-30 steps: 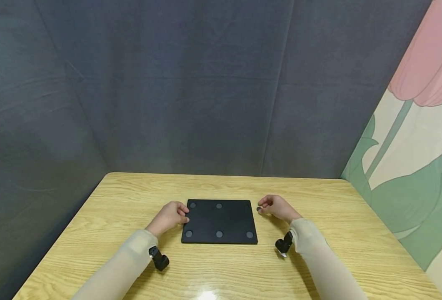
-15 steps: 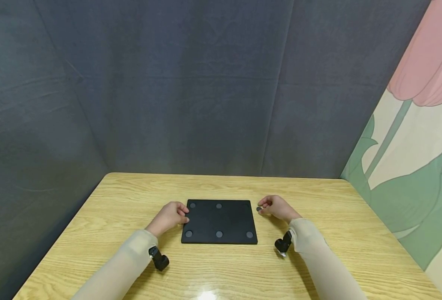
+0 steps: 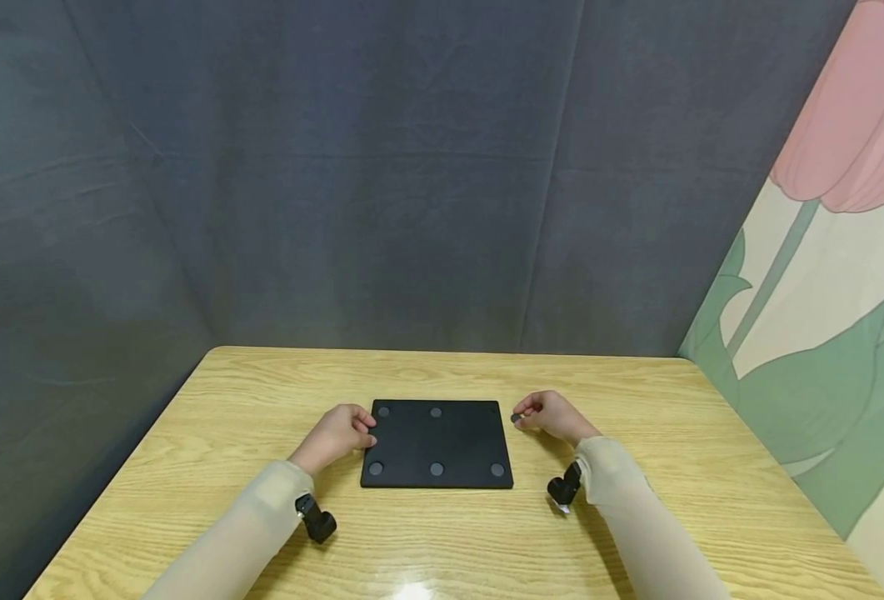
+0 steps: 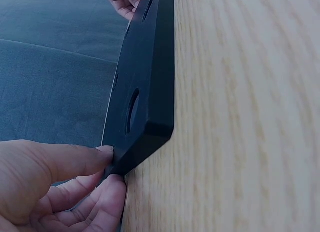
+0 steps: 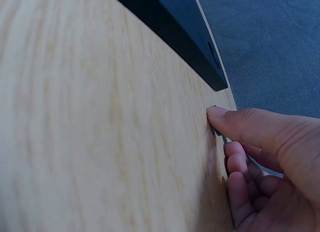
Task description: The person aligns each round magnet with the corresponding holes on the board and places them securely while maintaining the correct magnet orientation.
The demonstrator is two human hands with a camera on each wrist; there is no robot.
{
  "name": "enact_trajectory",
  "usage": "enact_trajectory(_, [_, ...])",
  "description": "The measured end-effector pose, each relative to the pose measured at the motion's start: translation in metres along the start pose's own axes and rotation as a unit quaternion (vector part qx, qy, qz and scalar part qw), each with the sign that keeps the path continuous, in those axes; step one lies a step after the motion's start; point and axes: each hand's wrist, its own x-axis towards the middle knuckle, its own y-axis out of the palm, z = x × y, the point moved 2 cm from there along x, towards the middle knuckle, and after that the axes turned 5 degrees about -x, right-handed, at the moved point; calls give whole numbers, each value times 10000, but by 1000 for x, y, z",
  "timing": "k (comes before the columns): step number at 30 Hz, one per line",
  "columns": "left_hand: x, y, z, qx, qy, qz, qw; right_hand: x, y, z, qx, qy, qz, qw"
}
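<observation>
A black rectangular slab (image 3: 449, 440) lies on the table, with several round grey pads (image 3: 437, 470) along its near and far sides. Its far right corner shows only a small dark mark. My left hand (image 3: 340, 433) holds the slab's left edge, thumb (image 4: 97, 159) on top and fingers curled low at the side. Just right of the slab, my right hand (image 3: 554, 417) pinches a small dark disc (image 3: 516, 417) between thumb and fingers. In the right wrist view the thumb (image 5: 227, 119) covers most of the disc, close over the wood.
The light wooden table (image 3: 442, 542) reaches back to a dark grey curtain (image 3: 382, 208), which also hangs on the left. A wall (image 3: 824, 317) painted with a pink tulip stands at the right. Small black cameras (image 3: 317, 521) sit on both wrists.
The head view has shifted very slightly. Both hands keep their places, and the disc in the right hand looks a little more tilted.
</observation>
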Motion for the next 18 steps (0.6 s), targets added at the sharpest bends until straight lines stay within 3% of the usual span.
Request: enact_trajectory(18, [3,1,2,64,56,-28,10000,-1,0,1,201,41,125,9997])
